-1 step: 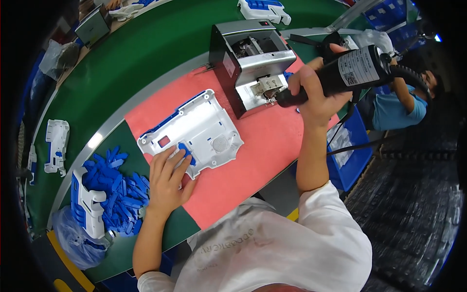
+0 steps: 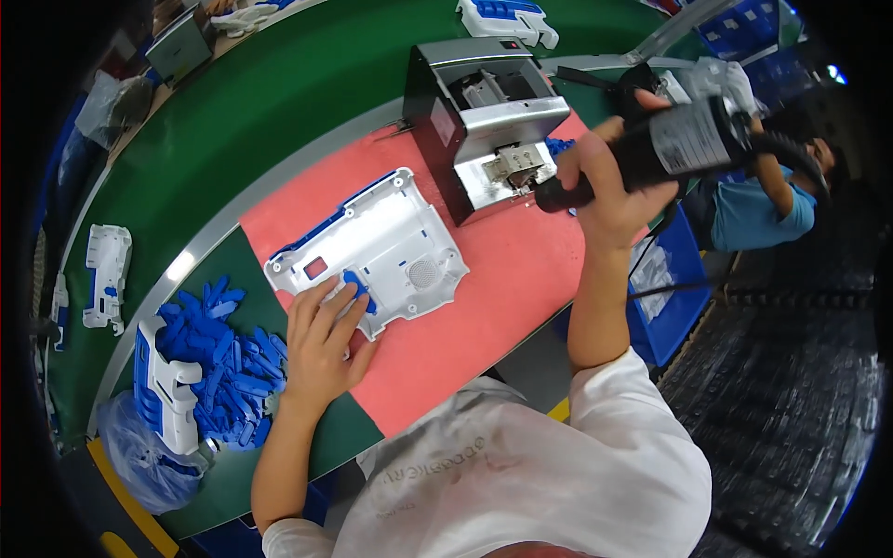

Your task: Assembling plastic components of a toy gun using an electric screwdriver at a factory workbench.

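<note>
My right hand (image 2: 609, 191) is wrapped round a black electric screwdriver (image 2: 684, 139). The tool's nose is at the front of a grey and black screw feeder (image 2: 512, 126), beside its small metal outlet block (image 2: 518, 166). A white plastic housing (image 2: 391, 228) lies with its hollow side up, a blue strip along its far edge. Over its near left edge rests my left hand (image 2: 324, 344), fingers stretched out. Their tips touch a small blue plastic piece (image 2: 358, 288) inside the housing and partly cover it. The thumb is by the housing's near edge.
A pink mat (image 2: 502, 270) lies under the housing and feeder. Left of my left hand are a heap of blue plastic pieces (image 2: 219, 367) and a white-blue shell (image 2: 169, 391). More shells (image 2: 107, 274) sit on the green belt (image 2: 279, 121). A blue bin (image 2: 684, 302) and another person (image 2: 763, 205) are at right.
The screwdriver and my right hand have shifted slightly to the right, and the tool looks more blurred. My left hand stays on the housing.
</note>
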A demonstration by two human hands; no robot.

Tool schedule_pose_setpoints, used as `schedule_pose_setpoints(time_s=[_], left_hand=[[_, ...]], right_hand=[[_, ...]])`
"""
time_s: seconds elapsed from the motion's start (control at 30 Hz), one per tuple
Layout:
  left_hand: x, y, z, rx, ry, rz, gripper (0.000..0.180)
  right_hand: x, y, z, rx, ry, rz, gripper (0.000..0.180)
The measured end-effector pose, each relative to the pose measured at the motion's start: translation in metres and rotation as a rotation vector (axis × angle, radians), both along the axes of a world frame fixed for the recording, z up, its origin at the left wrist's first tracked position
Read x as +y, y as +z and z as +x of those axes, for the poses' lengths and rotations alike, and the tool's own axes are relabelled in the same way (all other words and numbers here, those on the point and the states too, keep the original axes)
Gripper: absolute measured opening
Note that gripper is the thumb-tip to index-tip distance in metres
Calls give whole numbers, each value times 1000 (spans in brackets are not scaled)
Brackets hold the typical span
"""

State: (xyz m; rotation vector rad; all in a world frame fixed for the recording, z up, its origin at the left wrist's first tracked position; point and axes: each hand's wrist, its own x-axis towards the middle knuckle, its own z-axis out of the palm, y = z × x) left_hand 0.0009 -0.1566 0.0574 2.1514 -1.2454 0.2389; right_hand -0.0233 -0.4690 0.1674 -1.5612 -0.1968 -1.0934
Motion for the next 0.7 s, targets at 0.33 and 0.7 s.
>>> schedule_pose_setpoints(time_s=[0.33, 0.7], left_hand=[[-8, -6, 11, 72, 19, 46, 42], [0, -25, 13, 143, 64, 43, 42]], right_hand=[[121, -38, 61, 122, 205, -115, 65], [152, -72, 76, 166, 328, 142, 61]])
